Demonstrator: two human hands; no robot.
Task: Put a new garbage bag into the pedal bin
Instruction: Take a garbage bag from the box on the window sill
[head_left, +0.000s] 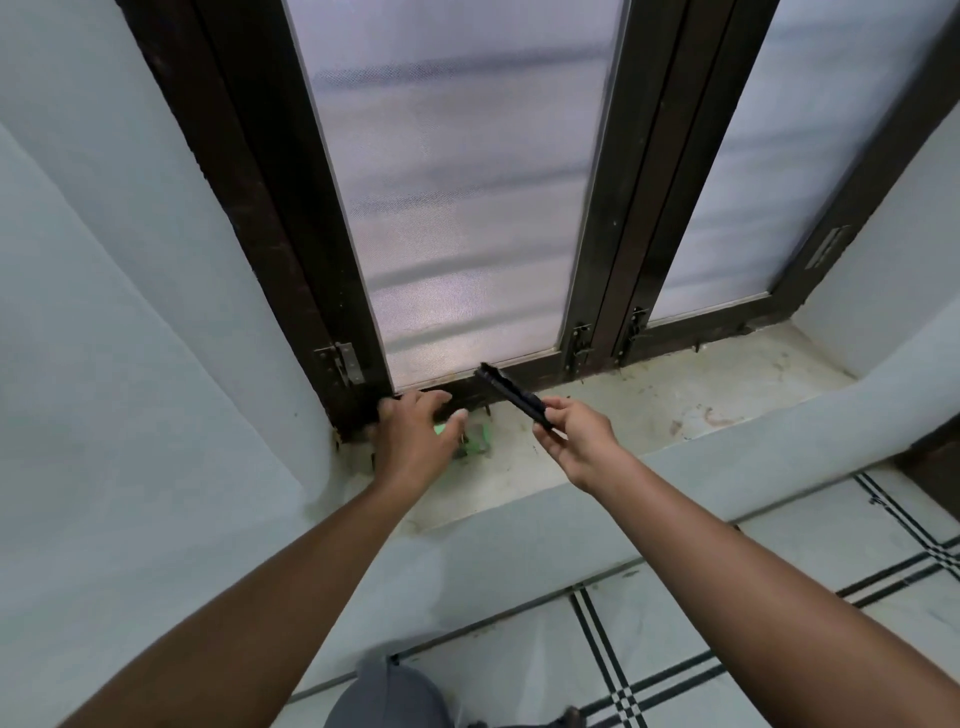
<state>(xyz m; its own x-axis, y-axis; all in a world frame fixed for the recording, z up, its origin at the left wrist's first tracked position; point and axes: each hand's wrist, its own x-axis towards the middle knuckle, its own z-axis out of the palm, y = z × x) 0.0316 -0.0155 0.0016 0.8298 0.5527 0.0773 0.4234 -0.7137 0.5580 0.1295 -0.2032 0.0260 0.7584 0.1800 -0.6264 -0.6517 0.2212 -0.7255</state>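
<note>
My right hand (574, 436) is shut on a black rolled garbage bag (511, 392), held up over the window sill and pointing toward the window frame. My left hand (415, 434) hovers over the sill's left corner with fingers spread, above a green and clear plastic packet (475, 441) that it partly hides. A grey rounded lid, seemingly the pedal bin (384, 696), shows at the bottom edge on the floor.
A pale stone window sill (649, 410) runs below a dark-framed window (597, 260) with frosted mesh panes. Light blue walls flank it. White floor tiles with black lines (675, 649) lie lower right.
</note>
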